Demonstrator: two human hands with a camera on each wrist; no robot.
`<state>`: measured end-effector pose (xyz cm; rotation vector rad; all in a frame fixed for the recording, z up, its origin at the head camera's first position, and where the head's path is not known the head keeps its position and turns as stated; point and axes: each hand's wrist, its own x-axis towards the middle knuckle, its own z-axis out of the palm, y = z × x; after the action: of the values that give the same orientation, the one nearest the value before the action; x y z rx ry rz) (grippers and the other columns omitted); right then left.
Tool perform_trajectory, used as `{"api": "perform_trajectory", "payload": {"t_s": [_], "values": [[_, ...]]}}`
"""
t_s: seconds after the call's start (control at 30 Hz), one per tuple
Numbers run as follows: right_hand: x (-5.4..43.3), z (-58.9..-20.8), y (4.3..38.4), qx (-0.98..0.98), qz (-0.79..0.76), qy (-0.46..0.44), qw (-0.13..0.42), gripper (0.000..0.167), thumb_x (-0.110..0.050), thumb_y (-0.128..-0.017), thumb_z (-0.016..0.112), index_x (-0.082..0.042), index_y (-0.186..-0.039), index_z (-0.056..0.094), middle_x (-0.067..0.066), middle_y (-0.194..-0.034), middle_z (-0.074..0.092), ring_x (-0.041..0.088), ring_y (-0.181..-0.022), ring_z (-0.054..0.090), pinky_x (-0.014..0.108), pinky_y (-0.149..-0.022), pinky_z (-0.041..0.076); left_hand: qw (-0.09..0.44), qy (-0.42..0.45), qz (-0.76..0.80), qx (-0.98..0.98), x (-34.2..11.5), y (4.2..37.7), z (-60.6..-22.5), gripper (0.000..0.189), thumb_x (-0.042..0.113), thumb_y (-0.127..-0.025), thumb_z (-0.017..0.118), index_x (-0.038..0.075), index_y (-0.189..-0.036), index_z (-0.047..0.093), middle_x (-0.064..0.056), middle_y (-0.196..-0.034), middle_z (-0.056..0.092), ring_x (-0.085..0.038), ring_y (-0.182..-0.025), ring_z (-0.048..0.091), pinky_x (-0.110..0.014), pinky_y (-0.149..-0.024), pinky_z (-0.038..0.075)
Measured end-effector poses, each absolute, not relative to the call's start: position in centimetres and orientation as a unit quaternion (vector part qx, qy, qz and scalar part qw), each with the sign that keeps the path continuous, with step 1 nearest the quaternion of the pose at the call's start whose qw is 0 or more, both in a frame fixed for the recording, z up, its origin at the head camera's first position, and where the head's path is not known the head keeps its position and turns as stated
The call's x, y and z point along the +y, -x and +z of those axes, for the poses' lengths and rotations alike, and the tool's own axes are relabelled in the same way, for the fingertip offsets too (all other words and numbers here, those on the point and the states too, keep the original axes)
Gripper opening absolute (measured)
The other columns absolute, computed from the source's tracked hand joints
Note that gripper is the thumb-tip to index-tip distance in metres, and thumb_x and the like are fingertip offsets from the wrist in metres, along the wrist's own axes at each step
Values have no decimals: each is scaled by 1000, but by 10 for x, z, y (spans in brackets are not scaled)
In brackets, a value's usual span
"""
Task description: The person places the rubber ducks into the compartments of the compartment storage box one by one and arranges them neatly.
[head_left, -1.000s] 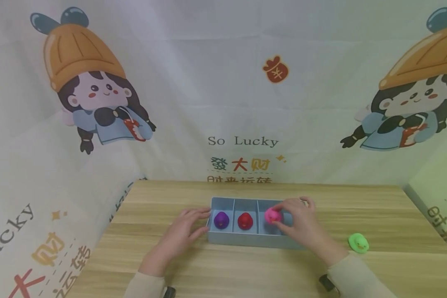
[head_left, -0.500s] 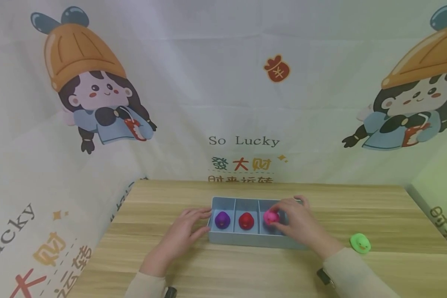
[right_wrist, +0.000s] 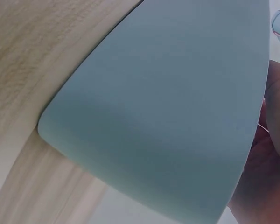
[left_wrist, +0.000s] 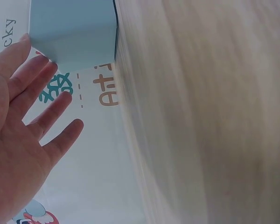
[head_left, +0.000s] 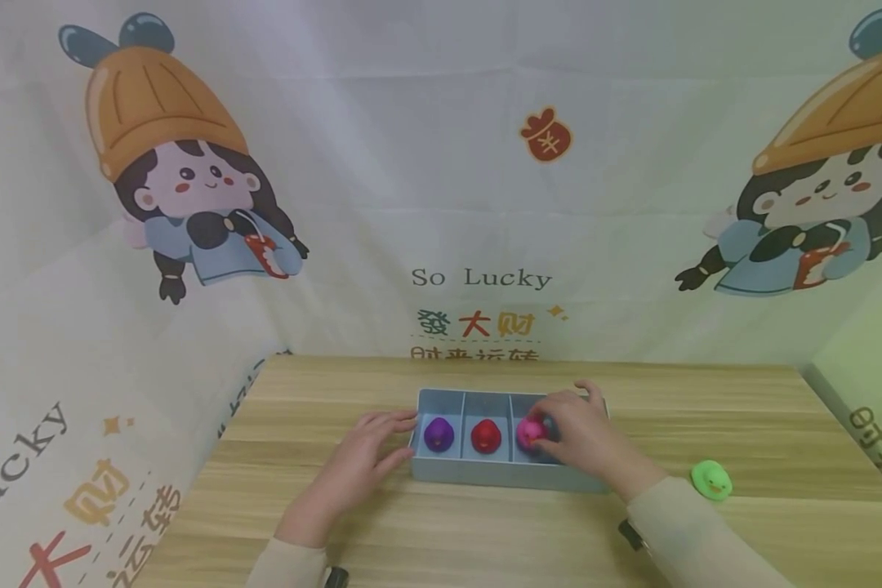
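Observation:
A blue-grey divided box [head_left: 478, 472] sits on the table, with a purple toy duck [head_left: 438, 434] in its leftmost compartment and a red toy duck [head_left: 486, 436] beside that. In the third compartment, my right hand [head_left: 586, 431] pinches a pink toy duck [head_left: 532, 434] between thumb and fingers. That hand hides much of the box's right end; in the right wrist view the box wall [right_wrist: 154, 107] covers the duck. My left hand [head_left: 356, 465] has its fingers extended, fingertips right at the box's left end. The left wrist view shows these spread fingers [left_wrist: 63, 142] by the box's end wall.
A green toy duck [head_left: 711, 479] rests on the wooden table [head_left: 485, 539], right of the box and beyond my right forearm. A printed cloth backdrop [head_left: 595, 245] stands behind the table and along its sides.
My right hand has moved slightly left and down with the pink duck, which now sits lower in the third compartment. The left hand stays at the box's left end.

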<state>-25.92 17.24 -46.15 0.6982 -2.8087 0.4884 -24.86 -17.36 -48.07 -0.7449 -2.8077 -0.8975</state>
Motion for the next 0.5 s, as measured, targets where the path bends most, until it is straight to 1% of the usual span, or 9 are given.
{"api": "perform_trajectory", "payload": {"t_s": [0.23, 0.5], "values": [[171, -461, 262, -957, 160, -233, 70, 27, -16, -76, 91, -15, -98, 75, 0, -100, 77, 25, -106, 67, 70, -116, 22, 51, 244, -294, -923, -173, 249, -481, 44, 21, -96, 73, 9, -137, 64, -4, -152, 58, -29, -141, 50, -55, -121, 40], [167, -462, 265, -960, 147, -233, 53, 26, -16, -77, 91, -16, -96, 74, -4, -95, 75, 21, -100, 65, 70, -116, 22, 51, 244, -297, -922, -174, 248, -480, 44, 21, -96, 73, 9, -137, 64, -4, -152, 58, -29, -141, 50, -55, -120, 40]]}}
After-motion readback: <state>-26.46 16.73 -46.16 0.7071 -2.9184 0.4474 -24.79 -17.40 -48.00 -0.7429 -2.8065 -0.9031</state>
